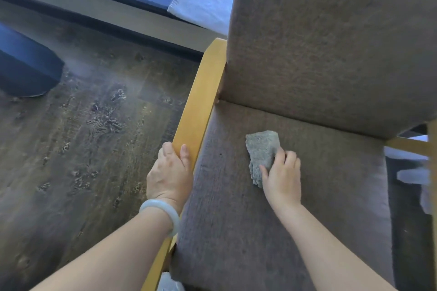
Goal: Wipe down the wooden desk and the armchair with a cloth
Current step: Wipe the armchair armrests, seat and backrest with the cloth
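The cloth [262, 156], a folded grey pad, lies on the seat cushion [236, 231] of the armchair [319, 73], toward the rear of the seat and nearer the edge that runs along the wooden armrest [201, 101] than the opposite edge. It is held down by the right hand [282, 179], whose fingers [280, 152] are bent over its near end while the thumb is tucked against its side, so a light grip rather than a flat press is judged. The left hand [169, 172] is curled round the armrest, thumb on the top face and fingers over the outer edge, apparently as a brace. Several risks can be judged from here. The cushion fabric is napped and coarse, so the cloth could be dragged out of its fold and bunched under the palm, leaving only a narrow strip wiped. Because only the near end is gripped, the far end could lift or roll over on a forward stroke toward the backrest [343, 19]. The armrest under the left hand could be missed unless that hand is moved. The pale bracelet [163, 210] could be knocked against the wood if the brace slips. The wooden desk is not in view, so its state cannot be told.
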